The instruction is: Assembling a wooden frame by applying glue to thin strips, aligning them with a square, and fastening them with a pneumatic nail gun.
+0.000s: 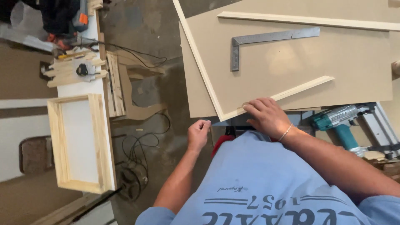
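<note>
A tan board [333, 58] lies on a work stand with pale wood trim strips along it. My right hand [268, 116] presses flat on the near corner where a diagonal trim strip [300, 88] meets the long edge strip [200, 62]. My left hand [198, 134] hovers just off the board's near edge, fingers curled closed; whether something small is pinched in them cannot be seen. A steel framing square [266, 38] rests on the board beyond my right hand.
A teal nail gun [339, 121] lies to the right under the board's edge. On the left, a white bench [89, 87] carries a shallow wooden frame [79, 143], wood cut-outs and tools. Cables [139, 150] trail over the concrete floor.
</note>
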